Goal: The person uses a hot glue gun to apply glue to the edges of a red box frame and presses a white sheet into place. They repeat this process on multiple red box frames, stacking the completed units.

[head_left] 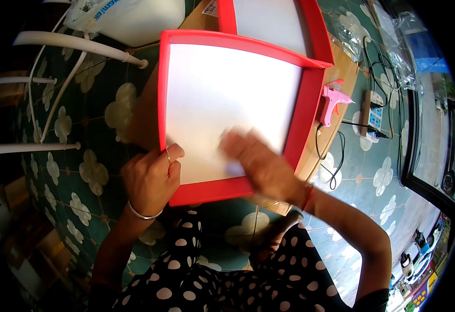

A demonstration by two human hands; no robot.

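Note:
A shallow red box (305,112) with a white inside bottom lies tilted in front of me. My left hand (153,174) is closed over the left wall near the lower left corner, fingers curled over the rim. Above the white bottom, towards the lower right, my right hand (261,165) is smeared by motion, so its fingers cannot be made out. A faint bluish patch shows beneath it; whether that is a thing or a shadow I cannot tell.
A second red box (318,31) lies behind the first. To the right, a pink glue gun (333,103) rests on a brown cardboard surface (310,161), its cable trailing down. A power strip (374,112) lies on the tiled floor. White tubes (82,44) stand at the left, beside a white bag (144,21).

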